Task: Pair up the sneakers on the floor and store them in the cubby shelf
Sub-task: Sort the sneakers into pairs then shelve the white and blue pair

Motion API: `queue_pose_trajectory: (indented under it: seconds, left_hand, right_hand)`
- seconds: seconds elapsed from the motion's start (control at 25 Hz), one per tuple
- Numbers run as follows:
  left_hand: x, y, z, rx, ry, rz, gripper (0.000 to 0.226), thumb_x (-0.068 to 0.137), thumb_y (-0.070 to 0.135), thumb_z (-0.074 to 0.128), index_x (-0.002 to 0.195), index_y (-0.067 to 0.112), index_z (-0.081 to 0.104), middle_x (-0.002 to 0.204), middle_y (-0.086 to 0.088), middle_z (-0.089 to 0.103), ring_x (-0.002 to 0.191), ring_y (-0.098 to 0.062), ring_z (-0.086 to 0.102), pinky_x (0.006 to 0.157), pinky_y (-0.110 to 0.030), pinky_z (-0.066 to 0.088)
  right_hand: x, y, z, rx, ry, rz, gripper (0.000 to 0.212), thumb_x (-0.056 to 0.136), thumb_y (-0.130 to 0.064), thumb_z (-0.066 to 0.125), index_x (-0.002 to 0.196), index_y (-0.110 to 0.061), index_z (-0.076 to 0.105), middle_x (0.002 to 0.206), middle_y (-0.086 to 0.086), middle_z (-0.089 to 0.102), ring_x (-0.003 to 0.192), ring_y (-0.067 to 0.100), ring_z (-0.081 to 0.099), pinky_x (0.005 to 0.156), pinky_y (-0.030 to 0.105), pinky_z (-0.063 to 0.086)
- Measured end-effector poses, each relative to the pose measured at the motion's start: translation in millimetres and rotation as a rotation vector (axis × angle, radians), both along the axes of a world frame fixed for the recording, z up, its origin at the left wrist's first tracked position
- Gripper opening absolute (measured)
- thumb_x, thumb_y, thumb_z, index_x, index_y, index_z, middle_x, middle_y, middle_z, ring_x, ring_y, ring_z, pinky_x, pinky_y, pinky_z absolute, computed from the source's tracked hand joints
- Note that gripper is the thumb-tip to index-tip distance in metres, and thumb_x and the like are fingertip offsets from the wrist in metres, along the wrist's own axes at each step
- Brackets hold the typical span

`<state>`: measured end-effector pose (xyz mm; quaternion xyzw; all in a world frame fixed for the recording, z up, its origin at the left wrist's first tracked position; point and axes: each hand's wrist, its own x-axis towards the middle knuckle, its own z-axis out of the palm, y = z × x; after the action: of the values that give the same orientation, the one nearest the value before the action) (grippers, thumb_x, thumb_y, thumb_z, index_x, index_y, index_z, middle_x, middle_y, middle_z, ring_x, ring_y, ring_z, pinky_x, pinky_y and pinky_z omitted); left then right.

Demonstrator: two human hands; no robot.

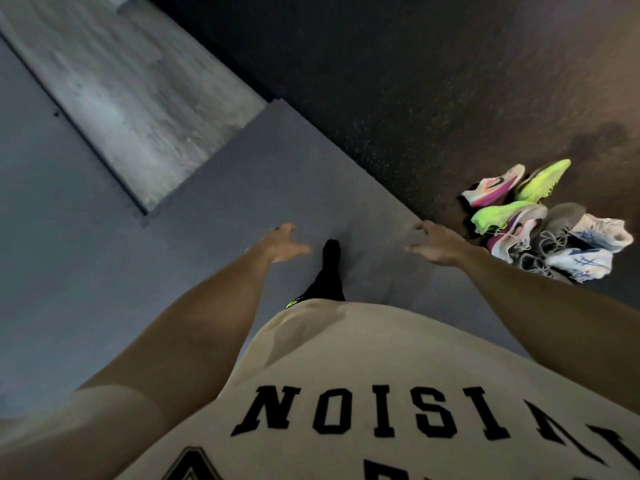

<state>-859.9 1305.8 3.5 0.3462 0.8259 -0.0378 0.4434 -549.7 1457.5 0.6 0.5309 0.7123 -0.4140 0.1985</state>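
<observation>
Neon-green, pink-and-white and pale blue-and-white sneakers lie heaped together in a pile (543, 220) on the dark speckled floor (415, 81) at the right of the scene. Two neon-green sneakers (519, 199) sit at the far side of the heap, tangled with two white sneakers with pink and orange sides (498, 188), while two white sneakers with blue markings (588, 244) and grey laces lie at its near right edge. Both arms reach forward over a smooth grey floor panel (242, 174). Just left of the pile, the right hand (436, 245) is empty, its fingers spread and slightly curled, touching no shoe. Well to the left, the left hand (282, 245) is likewise open and empty, fingers loosely curved. Between the hands a foot in a black sock (329, 268) rests on the grey panel. A beige shirt with black block letters (363, 393) fills the near part of the view. A pale concrete-like slab (121, 91) runs diagonally at the far left. No cubby shelf can be made out.
</observation>
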Motion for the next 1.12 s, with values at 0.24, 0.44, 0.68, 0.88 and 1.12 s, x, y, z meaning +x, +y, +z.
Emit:
queue_pose_trajectory:
  seconds: [0.24, 0.44, 0.68, 0.88, 1.12]
  left_hand:
    - [-52.9, 162.9, 7.2, -0.012, -0.028, -0.293, 0.077, 0.074, 0.057, 0.072, 0.138, 0.028, 0.041, 0.139, -0.009, 0.042, 0.117, -0.029, 0.051, 0.095, -0.042, 0.047]
    - [-39.9, 283.5, 18.8, -0.016, -0.021, -0.557, 0.076, 0.076, 0.059, 0.068, 0.139, 0.028, 0.038, 0.141, -0.007, 0.037, 0.120, -0.029, 0.047, 0.097, -0.043, 0.043]
    - [35.8, 400.9, 27.6, -0.019, -0.059, -0.755, 0.074, 0.080, 0.053, 0.069, 0.141, 0.028, 0.037, 0.141, -0.007, 0.035, 0.120, -0.029, 0.047, 0.093, -0.041, 0.042]
    - [101.9, 462.2, 28.3, -0.047, -0.108, -0.851, 0.075, 0.082, 0.050, 0.069, 0.144, 0.028, 0.034, 0.146, -0.006, 0.030, 0.127, -0.029, 0.042, 0.097, -0.046, 0.041]
    - [173.8, 525.6, 5.9, -0.097, -0.090, -1.069, 0.085, 0.075, 0.045, 0.078, 0.145, 0.026, 0.033, 0.146, -0.006, 0.030, 0.130, -0.027, 0.039, 0.097, -0.041, 0.038]
  right_hand:
    - [-24.8, 71.8, 12.6, 0.032, -0.020, -0.239, 0.071, 0.085, -0.047, 0.064, 0.144, -0.022, 0.033, 0.146, 0.009, 0.041, 0.131, 0.032, 0.043, 0.105, 0.044, 0.040]
    - [-7.4, 110.4, 17.4, 0.026, -0.024, -0.528, 0.079, 0.079, -0.050, 0.068, 0.144, -0.021, 0.032, 0.143, 0.011, 0.046, 0.127, 0.032, 0.048, 0.101, 0.042, 0.043]
    - [55.9, 146.1, 19.1, 0.022, -0.016, -0.843, 0.075, 0.084, -0.042, 0.069, 0.146, -0.017, 0.033, 0.142, 0.013, 0.047, 0.122, 0.033, 0.051, 0.092, 0.033, 0.044]
    - [108.5, 167.2, 21.9, 0.023, 0.025, -1.045, 0.074, 0.084, -0.039, 0.070, 0.145, -0.016, 0.034, 0.146, 0.012, 0.044, 0.124, 0.031, 0.051, 0.098, 0.036, 0.044]
    - [149.6, 185.6, 15.0, -0.003, 0.028, -1.248, 0.074, 0.085, -0.041, 0.067, 0.146, -0.014, 0.034, 0.146, 0.012, 0.044, 0.130, 0.031, 0.046, 0.104, 0.039, 0.039]
